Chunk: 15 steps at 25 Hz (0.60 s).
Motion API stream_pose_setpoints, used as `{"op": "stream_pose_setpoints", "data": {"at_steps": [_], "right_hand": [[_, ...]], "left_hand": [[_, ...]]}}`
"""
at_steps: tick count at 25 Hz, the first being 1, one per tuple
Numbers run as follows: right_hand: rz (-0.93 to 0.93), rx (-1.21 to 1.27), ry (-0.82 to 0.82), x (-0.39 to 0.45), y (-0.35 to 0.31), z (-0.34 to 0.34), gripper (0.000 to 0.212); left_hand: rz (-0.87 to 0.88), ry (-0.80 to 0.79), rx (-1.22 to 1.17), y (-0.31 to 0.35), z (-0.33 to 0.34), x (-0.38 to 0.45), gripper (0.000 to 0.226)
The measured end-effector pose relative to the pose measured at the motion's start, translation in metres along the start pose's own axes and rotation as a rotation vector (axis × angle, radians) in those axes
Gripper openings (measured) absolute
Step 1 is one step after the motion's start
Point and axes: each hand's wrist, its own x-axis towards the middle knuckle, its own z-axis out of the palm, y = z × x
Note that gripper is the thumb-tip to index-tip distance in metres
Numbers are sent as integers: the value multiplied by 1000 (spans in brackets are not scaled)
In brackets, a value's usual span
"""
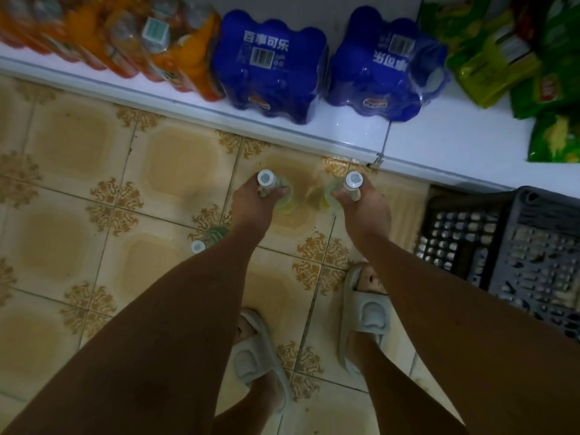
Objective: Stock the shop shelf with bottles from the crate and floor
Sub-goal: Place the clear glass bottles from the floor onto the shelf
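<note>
Pale-green bottles are hanging by their necks over the tiled floor (69, 146), the left hand (251, 205) gripping one bottle (266, 183), the right hand (364, 205) gripping another (351, 185). A third bottle (208, 240) is standing on the floor, the dark crate (508, 246) looking empty, so stocking of the white shelf (439, 149) seems nearly finished.
</note>
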Motion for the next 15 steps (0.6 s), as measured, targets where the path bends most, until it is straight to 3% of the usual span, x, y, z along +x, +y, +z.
{"op": "stream_pose_setpoints", "data": {"at_steps": [7, 15], "right_hand": [[-69, -11, -73, -47, -73, -97, 38], [-84, -61, 32, -161, -227, -294, 36]], "left_hand": [[119, -13, -9, 103, -62, -70, 29], [313, -128, 109, 303, -195, -213, 35]]}}
